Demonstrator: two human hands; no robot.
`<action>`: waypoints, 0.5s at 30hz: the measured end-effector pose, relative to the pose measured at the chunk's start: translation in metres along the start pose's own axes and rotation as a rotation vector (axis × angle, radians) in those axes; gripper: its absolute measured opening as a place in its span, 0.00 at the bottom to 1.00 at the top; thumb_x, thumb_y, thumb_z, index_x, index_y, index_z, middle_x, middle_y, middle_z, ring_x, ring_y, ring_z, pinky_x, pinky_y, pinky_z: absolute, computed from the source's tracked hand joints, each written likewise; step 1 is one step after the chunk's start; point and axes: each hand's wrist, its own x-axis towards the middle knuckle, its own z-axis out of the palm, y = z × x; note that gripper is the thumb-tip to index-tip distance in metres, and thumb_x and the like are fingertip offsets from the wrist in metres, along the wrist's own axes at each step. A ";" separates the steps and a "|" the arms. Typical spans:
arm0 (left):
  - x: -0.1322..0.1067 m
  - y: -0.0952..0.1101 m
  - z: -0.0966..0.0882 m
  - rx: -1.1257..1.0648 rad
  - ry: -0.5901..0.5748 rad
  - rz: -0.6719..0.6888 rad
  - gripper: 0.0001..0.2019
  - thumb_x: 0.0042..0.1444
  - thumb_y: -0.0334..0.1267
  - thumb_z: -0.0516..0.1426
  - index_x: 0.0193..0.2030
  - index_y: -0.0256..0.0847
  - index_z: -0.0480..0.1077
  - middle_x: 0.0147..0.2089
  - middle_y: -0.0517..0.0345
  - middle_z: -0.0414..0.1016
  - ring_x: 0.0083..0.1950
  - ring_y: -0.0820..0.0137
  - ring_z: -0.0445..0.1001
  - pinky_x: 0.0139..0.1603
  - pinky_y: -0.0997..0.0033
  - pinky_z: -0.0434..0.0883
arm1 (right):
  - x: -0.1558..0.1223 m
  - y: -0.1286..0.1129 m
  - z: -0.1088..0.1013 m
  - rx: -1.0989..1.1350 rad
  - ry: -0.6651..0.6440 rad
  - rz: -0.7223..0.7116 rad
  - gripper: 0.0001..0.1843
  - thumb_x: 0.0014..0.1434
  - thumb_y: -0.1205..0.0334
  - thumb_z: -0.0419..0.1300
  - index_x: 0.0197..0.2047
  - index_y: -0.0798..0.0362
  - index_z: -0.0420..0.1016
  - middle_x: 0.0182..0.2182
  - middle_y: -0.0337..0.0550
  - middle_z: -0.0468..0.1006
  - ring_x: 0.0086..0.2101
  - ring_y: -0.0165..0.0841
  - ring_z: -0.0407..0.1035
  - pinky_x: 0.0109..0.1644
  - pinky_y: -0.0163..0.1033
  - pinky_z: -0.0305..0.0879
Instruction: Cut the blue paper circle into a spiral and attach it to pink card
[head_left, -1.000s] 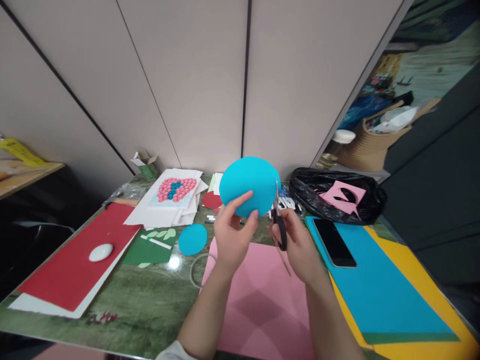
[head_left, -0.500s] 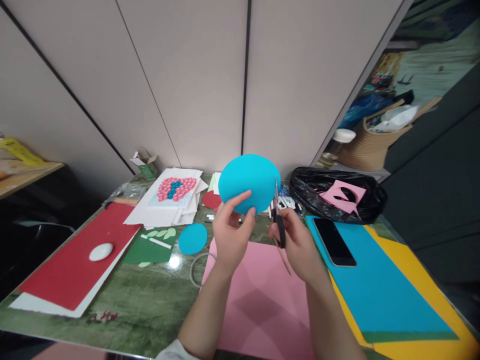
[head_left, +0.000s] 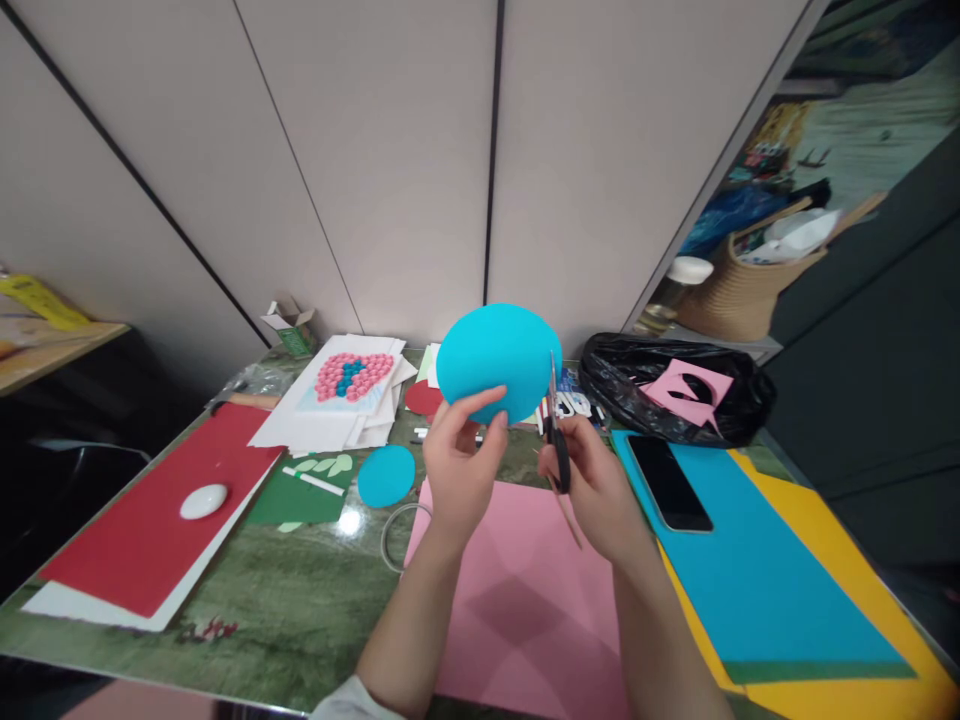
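My left hand (head_left: pixel 466 450) pinches the lower edge of a large blue paper circle (head_left: pixel 495 350), thumb and fingers closed on it, holding it up above the table. Black-handled scissors (head_left: pixel 556 440) are gripped in my right hand (head_left: pixel 592 480), their blades upright at the circle's right edge. A thin curled strip (head_left: pixel 566 515) hangs below the scissors by my right hand. Beneath both hands lies a pink paper sheet (head_left: pixel 532 600). A smaller blue paper circle (head_left: pixel 386 476) rests on the table left of my left hand, beside a roll of tape (head_left: pixel 394 540).
Red paper (head_left: pixel 150 530) with a white oval object (head_left: pixel 203 501) lies left, near green paper (head_left: pixel 300 505) and a marker (head_left: pixel 313 482). A dotted craft picture (head_left: pixel 352 378) sits behind. On the right are blue sheets (head_left: pixel 780 590), a phone (head_left: pixel 670 483) and a black bag (head_left: pixel 622 390) with pink scraps.
Almost nothing differs. The blue circle and my left hand have shifted very slightly, while the scissors stay at the circle's right edge.
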 end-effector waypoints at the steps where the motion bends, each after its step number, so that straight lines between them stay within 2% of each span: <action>1: 0.000 0.000 0.000 -0.001 0.001 -0.006 0.09 0.54 0.37 0.61 0.42 0.44 0.77 0.38 0.55 0.75 0.37 0.71 0.75 0.35 0.75 0.73 | 0.000 -0.001 0.000 -0.006 -0.001 0.004 0.08 0.61 0.55 0.55 0.35 0.49 0.61 0.24 0.33 0.66 0.26 0.28 0.59 0.31 0.35 0.55; 10: 0.000 0.000 -0.002 -0.015 0.007 -0.011 0.08 0.54 0.37 0.60 0.41 0.44 0.78 0.38 0.55 0.74 0.36 0.73 0.74 0.36 0.76 0.72 | 0.000 0.001 0.000 0.001 -0.012 0.014 0.08 0.62 0.54 0.54 0.35 0.49 0.61 0.24 0.32 0.65 0.26 0.28 0.59 0.30 0.35 0.55; 15: 0.000 0.001 -0.003 0.005 0.004 -0.027 0.10 0.55 0.37 0.60 0.44 0.45 0.78 0.36 0.57 0.72 0.31 0.76 0.70 0.30 0.78 0.69 | 0.000 0.000 0.000 -0.007 -0.013 0.021 0.08 0.62 0.55 0.54 0.36 0.49 0.61 0.24 0.32 0.66 0.26 0.28 0.59 0.30 0.35 0.55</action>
